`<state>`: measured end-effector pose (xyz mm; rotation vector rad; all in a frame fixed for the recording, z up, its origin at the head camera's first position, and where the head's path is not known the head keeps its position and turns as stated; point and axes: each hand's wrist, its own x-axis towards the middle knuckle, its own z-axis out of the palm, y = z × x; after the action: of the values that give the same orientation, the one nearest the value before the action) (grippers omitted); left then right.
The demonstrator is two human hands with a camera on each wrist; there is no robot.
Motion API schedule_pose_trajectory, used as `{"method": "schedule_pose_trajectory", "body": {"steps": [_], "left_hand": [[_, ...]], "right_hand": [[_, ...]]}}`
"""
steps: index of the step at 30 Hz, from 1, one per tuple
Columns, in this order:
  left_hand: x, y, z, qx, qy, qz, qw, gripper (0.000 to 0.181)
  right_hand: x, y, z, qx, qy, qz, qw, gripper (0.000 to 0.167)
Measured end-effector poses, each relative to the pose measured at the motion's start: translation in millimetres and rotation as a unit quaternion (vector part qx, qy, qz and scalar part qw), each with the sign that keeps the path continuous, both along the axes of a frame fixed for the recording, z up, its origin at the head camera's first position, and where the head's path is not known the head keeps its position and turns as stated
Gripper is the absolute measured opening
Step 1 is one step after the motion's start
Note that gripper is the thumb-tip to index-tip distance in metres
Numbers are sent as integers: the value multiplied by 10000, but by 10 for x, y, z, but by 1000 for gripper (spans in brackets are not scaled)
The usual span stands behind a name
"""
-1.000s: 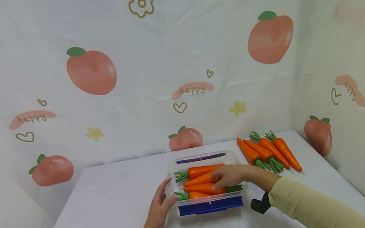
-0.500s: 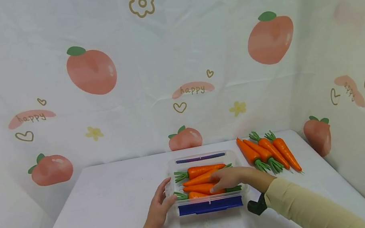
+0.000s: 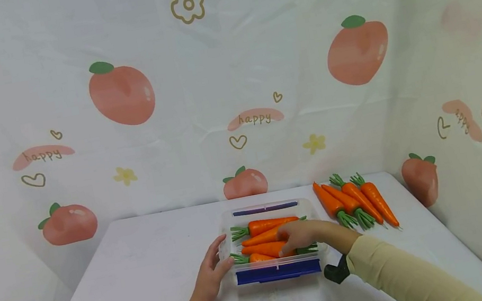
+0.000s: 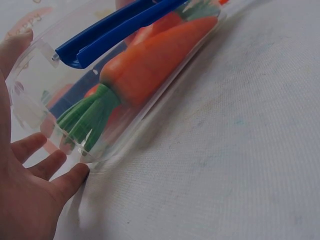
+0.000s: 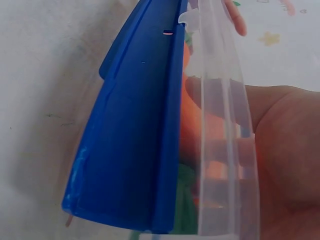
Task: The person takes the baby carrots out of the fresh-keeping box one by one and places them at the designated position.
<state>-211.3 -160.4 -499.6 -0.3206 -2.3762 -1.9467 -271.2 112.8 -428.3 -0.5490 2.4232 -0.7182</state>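
A clear box (image 3: 277,262) with blue clips holds several orange carrots with green tops. At its left end, the left hand (image 3: 208,279) rests with spread fingers; the left wrist view shows that hand (image 4: 27,187) against the clear wall, a carrot (image 4: 155,60) behind the plastic. Inside the box, the right hand (image 3: 301,233) has its thumb and fingers around a carrot (image 3: 260,249) near the front, its green top to the right. In the right wrist view the right hand (image 5: 290,140) is partly behind the clear wall and blue clip (image 5: 130,125).
Several more carrots (image 3: 377,197) lie on the white table (image 3: 154,262) behind and right of the box, near the right forearm. A printed curtain (image 3: 162,89) hangs beyond the table's back edge and along the sides.
The right hand and the front carrot under it have shifted slightly left within the box. The left hand stays against the box's left end.
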Motion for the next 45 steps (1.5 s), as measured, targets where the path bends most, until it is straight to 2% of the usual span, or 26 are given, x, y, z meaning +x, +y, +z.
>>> {"method": "schedule_pose_trajectory", "body": {"steps": [13,18,24,29,34,41,45], "left_hand": [[-9,14,13,-70,-95,54,9999,58],[-10,16,9,-68,-81,61,9999,58],[-11,14,2,-27,-74,18,10000,59],[-21,6,-16,-80,-85,20,9999,59],[-32,-3,-43,-145,-87,47,9998,60],[-46,-9,-65,-145,-101,77,9998,59],[-46,-14,-67,-167,-216,116,9996,58]], "right_hand": [[0,1,-7,-354,272,-132,9989,39],[-20,20,20,-336,424,-165,9984,37],[-35,63,109,-359,436,-318,9979,31],[-26,125,213,-465,584,-368,9965,32],[-43,203,326,-565,706,-596,9941,34],[-80,393,451,-858,882,-921,9881,37],[-59,519,545,-989,1051,-1138,9830,38]]}}
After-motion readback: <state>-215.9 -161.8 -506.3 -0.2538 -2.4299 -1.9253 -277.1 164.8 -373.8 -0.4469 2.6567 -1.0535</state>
